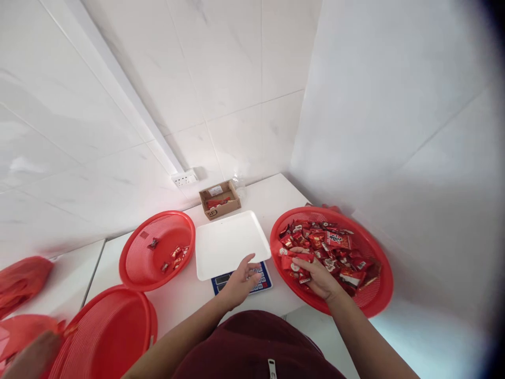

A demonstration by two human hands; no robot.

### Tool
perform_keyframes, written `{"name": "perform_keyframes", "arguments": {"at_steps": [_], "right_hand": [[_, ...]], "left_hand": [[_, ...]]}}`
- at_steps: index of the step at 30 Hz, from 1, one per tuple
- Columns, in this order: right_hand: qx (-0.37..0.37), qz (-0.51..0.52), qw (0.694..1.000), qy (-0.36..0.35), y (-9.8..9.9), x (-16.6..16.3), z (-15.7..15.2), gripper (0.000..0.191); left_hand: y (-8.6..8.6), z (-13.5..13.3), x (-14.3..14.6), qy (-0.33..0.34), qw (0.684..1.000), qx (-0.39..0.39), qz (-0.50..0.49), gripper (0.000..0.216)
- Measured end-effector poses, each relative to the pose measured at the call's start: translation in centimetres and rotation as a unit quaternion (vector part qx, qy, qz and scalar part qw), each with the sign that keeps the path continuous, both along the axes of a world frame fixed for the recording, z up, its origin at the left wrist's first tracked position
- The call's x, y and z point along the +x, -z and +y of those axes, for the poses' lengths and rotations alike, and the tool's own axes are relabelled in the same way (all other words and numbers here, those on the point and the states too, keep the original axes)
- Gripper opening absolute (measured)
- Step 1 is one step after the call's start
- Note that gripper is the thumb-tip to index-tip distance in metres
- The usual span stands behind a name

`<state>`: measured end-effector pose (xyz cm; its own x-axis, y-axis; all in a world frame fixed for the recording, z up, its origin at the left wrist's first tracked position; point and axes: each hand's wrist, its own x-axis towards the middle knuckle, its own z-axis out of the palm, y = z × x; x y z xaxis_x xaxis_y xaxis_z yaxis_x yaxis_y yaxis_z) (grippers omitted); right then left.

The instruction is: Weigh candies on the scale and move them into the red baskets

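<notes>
My left hand (239, 282) hovers over the blue keypad of a scale (263, 279), fingers loosely spread, holding nothing. The scale's white tray (229, 239) is bare. My right hand (319, 275) reaches into a red basket (379, 300) on the right, fingers closed on red-wrapped candies (302, 257) from the pile of several sweets (335, 247) inside.
A second red basket (138, 268) left of the scale holds a few candies (175, 255). A stack of red baskets (106, 337) sits at the lower left, with red bags (19, 281) beyond. A small cardboard box (220, 199) and a wall socket (184, 178) are at the back. White walls close in behind and right.
</notes>
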<state>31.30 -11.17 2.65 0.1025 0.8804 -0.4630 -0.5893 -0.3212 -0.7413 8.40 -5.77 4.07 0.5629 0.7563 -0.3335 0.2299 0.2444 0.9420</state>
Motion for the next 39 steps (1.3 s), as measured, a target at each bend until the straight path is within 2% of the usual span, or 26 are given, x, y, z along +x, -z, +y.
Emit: {"name": "perform_keyframes", "arguments": {"at_steps": [2,5,8,11,13,16,18,21,25,28,30,32,35,37,39], "right_hand": [[0.023,-0.012,0.996,-0.081,-0.8,-2.2,0.2,0.036],[0.022,-0.027,0.986,-0.162,-0.9,-5.1,1.0,0.037],[-0.014,-0.020,0.990,-0.142,0.0,-7.3,2.5,0.039],[-0.042,0.004,0.994,-0.099,0.5,-8.9,4.6,0.035],[-0.036,0.029,0.996,-0.074,0.4,-9.6,6.0,0.032],[-0.035,0.050,0.997,-0.047,0.3,-10.2,7.4,0.031],[-0.043,0.056,0.997,-0.043,0.5,-10.2,7.7,0.031],[-0.053,0.067,0.995,-0.046,1.1,-9.3,7.1,0.031],[-0.059,0.052,0.997,-0.017,1.4,-6.4,5.3,0.032],[-0.052,-0.015,0.998,0.014,1.4,-3.1,3.2,0.036],[-0.071,-0.118,0.991,-0.005,1.5,-0.8,1.6,0.040],[-0.072,-0.241,0.965,-0.073,1.9,1.3,0.1,0.043],[-0.018,-0.419,0.893,-0.161,2.8,4.0,-1.3,0.047],[-0.025,-0.538,0.832,-0.135,3.5,5.9,-1.3,0.051],[-0.087,-0.636,0.763,-0.076,4.1,7.9,-0.7,0.058]], "left_hand": [[-0.2,-0.2,0.6,-0.034,0.994,-0.083,-0.064,0.071],[0.0,0.1,0.6,-0.105,0.982,-0.124,-0.099,0.059],[0.5,1.1,-0.8,-0.209,0.968,-0.117,-0.075,0.042],[0.5,2.5,-2.7,-0.286,0.950,-0.098,-0.078,0.037],[0.1,3.2,-3.8,-0.329,0.938,-0.077,-0.084,0.040],[-0.4,3.6,-4.9,-0.377,0.922,-0.060,-0.062,0.057],[-0.4,3.3,-5.4,-0.377,0.924,-0.052,-0.027,0.062],[0.2,2.2,-6.0,-0.348,0.936,-0.039,0.021,0.056],[0.8,0.9,-6.5,-0.301,0.950,-0.017,0.081,0.046],[0.9,1.1,-6.4,-0.259,0.955,0.049,0.135,0.036],[0.7,1.7,-6.1,-0.239,0.954,0.094,0.154,0.033],[0.6,2.1,-5.5,-0.221,0.956,0.121,0.153,0.031],[0.5,2.3,-4.4,-0.181,0.963,0.130,0.153,0.031],[0.5,2.0,-3.7,-0.151,0.967,0.139,0.153,0.031],[0.6,1.5,-3.3,-0.122,0.969,0.155,0.149,0.030]]}}
